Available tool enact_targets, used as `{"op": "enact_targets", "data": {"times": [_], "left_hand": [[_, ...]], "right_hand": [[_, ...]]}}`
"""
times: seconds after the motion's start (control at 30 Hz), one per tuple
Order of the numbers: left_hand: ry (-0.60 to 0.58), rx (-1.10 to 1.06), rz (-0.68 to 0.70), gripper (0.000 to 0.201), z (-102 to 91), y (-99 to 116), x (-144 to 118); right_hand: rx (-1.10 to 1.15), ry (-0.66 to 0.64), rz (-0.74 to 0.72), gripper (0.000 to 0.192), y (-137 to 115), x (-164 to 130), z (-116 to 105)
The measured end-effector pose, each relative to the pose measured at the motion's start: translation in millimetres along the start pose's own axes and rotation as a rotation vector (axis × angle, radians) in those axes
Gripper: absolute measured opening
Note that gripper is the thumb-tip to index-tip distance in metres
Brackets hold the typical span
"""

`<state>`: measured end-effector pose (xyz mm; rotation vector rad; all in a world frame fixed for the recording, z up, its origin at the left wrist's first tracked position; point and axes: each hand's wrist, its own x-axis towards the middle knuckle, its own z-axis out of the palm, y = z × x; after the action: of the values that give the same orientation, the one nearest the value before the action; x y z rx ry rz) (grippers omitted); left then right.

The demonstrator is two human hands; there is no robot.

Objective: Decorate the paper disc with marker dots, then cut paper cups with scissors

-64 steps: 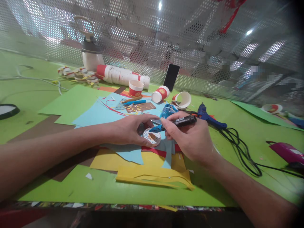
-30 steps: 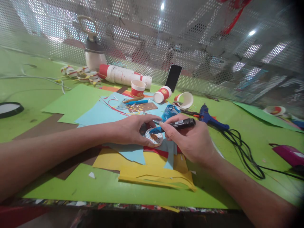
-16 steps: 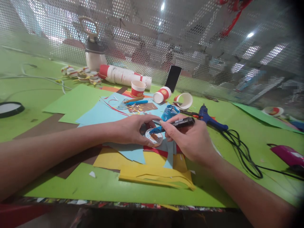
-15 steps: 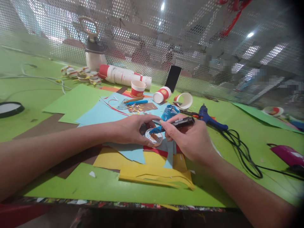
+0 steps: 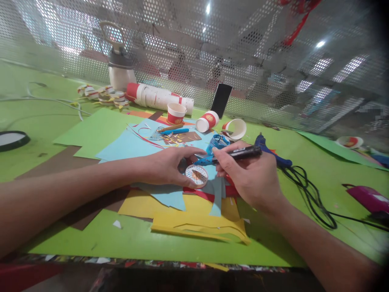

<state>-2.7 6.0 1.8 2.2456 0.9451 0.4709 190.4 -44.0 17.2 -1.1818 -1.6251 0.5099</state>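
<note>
Between the thumb and fingers of my left hand (image 5: 168, 165) is a small round white paper cup bottom (image 5: 203, 175), patterned with blue dots around a brown leaf-like shape. My left fingers are curled around its far side, partly hidden. My right hand (image 5: 255, 176) grips a black marker (image 5: 247, 153) whose front end is smeared with blue. The marker's tip hovers at the upper edge of the disc; whether it touches, I cannot tell. Just behind my fingers stands a small blue-stained cup (image 5: 219, 140). Coloured paper sheets (image 5: 133, 144) lie under both hands.
Behind are red-and-white paper cups (image 5: 175, 113), a stack of cups (image 5: 158, 97), a propped phone (image 5: 221, 99) and a spray bottle (image 5: 121, 73). To the right lie a blue glue gun (image 5: 281, 161), its black cable (image 5: 314, 202) and a magenta device (image 5: 366, 198). Yellow paper strips (image 5: 194, 227) lie in front.
My right hand has moved right with the marker, drawing its tip from over the disc's middle back to its upper edge. More of the dotted face shows. My left hand stays in place.
</note>
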Motion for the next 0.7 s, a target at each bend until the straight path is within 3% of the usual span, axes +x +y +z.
{"op": "enact_targets", "data": {"times": [0.7], "left_hand": [[0.005,-0.039,0.015,0.081,1.3,-0.9,0.7]], "right_hand": [[-0.127,-0.114,-0.012,0.019,3.1,-1.0,0.9]]}}
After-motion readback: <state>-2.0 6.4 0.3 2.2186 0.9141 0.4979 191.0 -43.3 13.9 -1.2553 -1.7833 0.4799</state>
